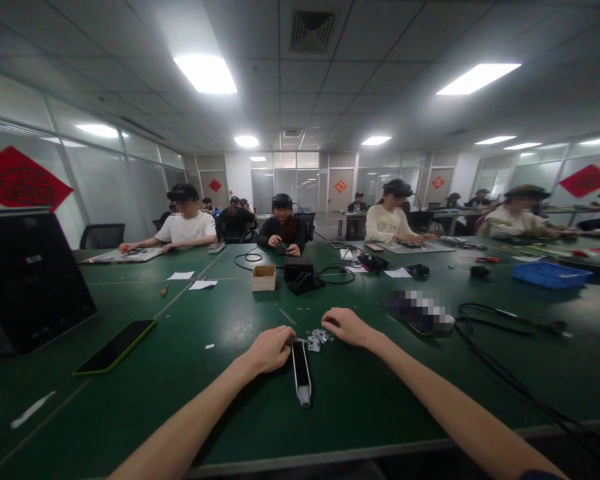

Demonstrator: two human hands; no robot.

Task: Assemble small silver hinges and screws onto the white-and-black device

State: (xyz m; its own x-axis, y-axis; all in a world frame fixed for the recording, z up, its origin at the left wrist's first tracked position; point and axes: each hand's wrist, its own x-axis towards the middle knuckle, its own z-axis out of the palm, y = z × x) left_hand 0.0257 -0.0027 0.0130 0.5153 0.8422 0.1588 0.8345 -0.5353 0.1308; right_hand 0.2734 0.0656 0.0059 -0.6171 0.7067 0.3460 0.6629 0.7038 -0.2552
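Note:
A slim white pen-shaped device (pixel 301 370) with a long black screen lies on the green table, its narrow grey tip towards me. My left hand (pixel 273 348) is closed at its far end, thumb and fingers against the upper left edge. Just right of the device is a small pile of white and silvery flat parts (pixel 318 340). Over the pile's right side, my right hand (pixel 347 327) is bent with its fingertips together. Anything between those fingertips is too small to make out.
A phone in a green case (pixel 116 347) and a black computer case (pixel 33 283) are on the left. Ahead stand an open cardboard box (pixel 264 279) and a black device (pixel 300 273). Black cables (pixel 500 347) and a blue tray (pixel 551 275) lie right. Several people sit across the table.

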